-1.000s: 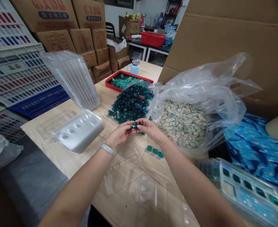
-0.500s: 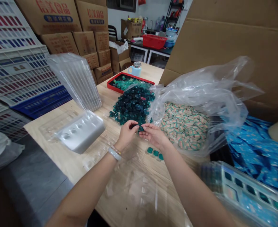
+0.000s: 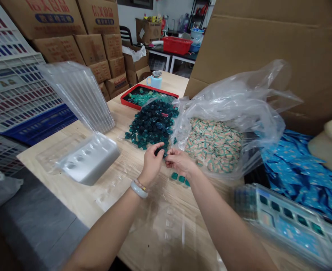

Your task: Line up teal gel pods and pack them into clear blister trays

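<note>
My left hand [image 3: 152,162] is closed in a pinch on a dark teal translucent piece [image 3: 158,151]. Close beside it, the fingertips of my right hand [image 3: 179,162] are pressed together; whatever lies between them is too small to make out. Both hands are at the near edge of a heap of dark teal pieces [image 3: 151,122]. A few green square pieces [image 3: 182,179] lie in a row on the table below my right hand. To the right, small flat packets [image 3: 213,145] in beige and green fill an open clear plastic bag [image 3: 236,99].
Stacked clear trays [image 3: 81,96] and a stack of clear plastic lids or trays [image 3: 89,156] stand left. Behind the heap are a red-rimmed tray [image 3: 126,102] and a blue mug [image 3: 155,81]. Filled clear packs [image 3: 284,222] and blue printed material [image 3: 292,162] are at right.
The whole view has shifted slightly, with the table's things appearing further left. My hands stay close together at the heap's near edge, fingers slightly changed in pose.
</note>
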A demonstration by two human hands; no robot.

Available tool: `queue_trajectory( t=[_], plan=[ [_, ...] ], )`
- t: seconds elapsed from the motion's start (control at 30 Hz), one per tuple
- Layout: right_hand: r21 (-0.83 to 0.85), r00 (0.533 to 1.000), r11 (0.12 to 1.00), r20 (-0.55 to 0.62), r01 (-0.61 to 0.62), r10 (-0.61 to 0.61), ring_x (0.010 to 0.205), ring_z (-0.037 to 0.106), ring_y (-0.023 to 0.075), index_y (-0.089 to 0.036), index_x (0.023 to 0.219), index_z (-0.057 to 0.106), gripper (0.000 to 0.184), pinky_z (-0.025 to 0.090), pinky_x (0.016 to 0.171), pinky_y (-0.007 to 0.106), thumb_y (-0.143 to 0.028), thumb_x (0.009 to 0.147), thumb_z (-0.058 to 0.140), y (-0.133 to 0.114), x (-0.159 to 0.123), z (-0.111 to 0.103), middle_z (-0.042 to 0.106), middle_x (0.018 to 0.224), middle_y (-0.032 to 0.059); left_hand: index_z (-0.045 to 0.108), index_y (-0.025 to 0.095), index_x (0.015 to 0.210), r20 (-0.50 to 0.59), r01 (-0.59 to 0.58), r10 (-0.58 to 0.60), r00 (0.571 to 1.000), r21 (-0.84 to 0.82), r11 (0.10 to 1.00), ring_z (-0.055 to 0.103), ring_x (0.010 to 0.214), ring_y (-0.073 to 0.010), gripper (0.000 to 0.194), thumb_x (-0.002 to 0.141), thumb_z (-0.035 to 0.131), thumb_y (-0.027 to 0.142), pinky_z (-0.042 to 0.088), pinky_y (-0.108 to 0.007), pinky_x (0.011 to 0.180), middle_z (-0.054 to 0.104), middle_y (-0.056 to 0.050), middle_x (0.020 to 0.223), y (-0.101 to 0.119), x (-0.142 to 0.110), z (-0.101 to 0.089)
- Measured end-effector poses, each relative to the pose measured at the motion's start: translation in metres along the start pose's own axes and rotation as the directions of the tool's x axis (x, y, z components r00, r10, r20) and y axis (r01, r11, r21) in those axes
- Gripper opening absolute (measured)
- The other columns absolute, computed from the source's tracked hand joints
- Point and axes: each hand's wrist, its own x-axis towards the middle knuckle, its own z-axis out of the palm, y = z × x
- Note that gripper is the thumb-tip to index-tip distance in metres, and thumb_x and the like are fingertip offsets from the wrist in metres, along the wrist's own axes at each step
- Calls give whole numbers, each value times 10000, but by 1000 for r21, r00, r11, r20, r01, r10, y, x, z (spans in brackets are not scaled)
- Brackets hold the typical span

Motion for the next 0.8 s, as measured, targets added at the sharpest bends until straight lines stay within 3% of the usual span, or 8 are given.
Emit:
queue_trajectory(
  t=[0.13,0.2,0.27,0.37,0.4,0.57,0.73,0.8],
  plan=[
    [12,997,997,2,71,-71,405,450,64,-185,554,396,258,353,457,199,-136,496,643,5,-31,-8,464,411,-89,544,149,972,-65,261,-329,942,-473,842,483,573,-53,268,713,483,120,413,-190,604,564,1,744,13,2,-1],
    [82,997,994,22,72,-74,464,481,70,-178,577,432,246,370,501,211,-194,520,670,11,-54,-20,499,480,-68,561,147,916,37,340,-392,919,-576,743,466,528,-39,242,690,490,94,391,-166,554,541,18,672,20,-8,-2],
    [154,995,983,-15,100,-99,508,493,71,-174,628,484,236,371,524,214,-241,533,689,21,-77,-35,520,550,-55,591,133,828,304,535,-442,844,-538,651,471,508,-49,189,663,504,98,367,-170,497,550,8,651,25,-28,5],
    [202,990,970,-79,134,-121,511,470,67,-176,664,532,228,360,519,213,-261,540,703,35,-111,-56,515,580,-52,620,122,752,614,749,-471,633,-335,571,493,512,-83,151,683,515,205,328,-190,441,579,-24,656,26,-70,28],
    [209,989,968,-89,138,-122,503,459,64,-175,654,539,216,355,514,209,-263,547,704,40,-121,-61,507,572,-53,626,124,749,652,752,-453,608,-290,592,495,520,-86,171,694,526,252,316,-188,438,583,-27,659,26,-84,37],
    [230,989,968,-129,102,-74,456,396,44,-160,610,561,176,307,457,184,-254,574,706,59,-166,-82,468,518,-57,638,140,737,711,666,-371,597,-182,723,458,546,-56,182,628,651,286,284,-166,459,571,-3,678,27,-134,57],
    [290,998,957,-64,25,-7,457,413,50,-161,602,561,176,326,462,189,-234,562,716,78,-192,-92,485,519,-53,620,148,720,847,836,-397,353,-95,540,438,539,-56,203,601,680,301,280,-172,458,533,6,644,38,-153,46],
    [313,998,950,-57,16,2,471,441,58,-158,589,556,199,348,479,197,-258,547,722,80,-197,-91,508,529,-43,618,138,708,862,844,-406,303,-45,534,418,511,-46,205,596,687,295,275,-172,452,528,6,629,42,-158,44]
  ],
)
